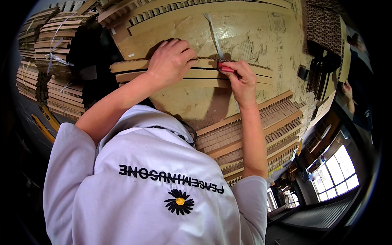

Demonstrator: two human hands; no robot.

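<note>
A short stack of long honeycomb cardboard strips [132, 76] lies crosswise before me on a cardboard-covered surface [183, 100]. My left hand [172, 59] is on the strips left of their middle, its fingers curled over the far edge and pressing on them. To the right of it, my right hand [241, 78] pinches a small red object [226, 67] against the strips; its exact kind is partly hidden by the fingers. A flat pale strap [214, 34] runs from the far side down to the strips at this point. Its lower end shows again below them.
More cardboard strips [253, 130] lie in rows at the near right, others [163, 14] along the far edge. Tied bundles [61, 45] stand stacked at the left. Honeycomb board [324, 26] is piled at the far right, where another person's hand [348, 92] shows.
</note>
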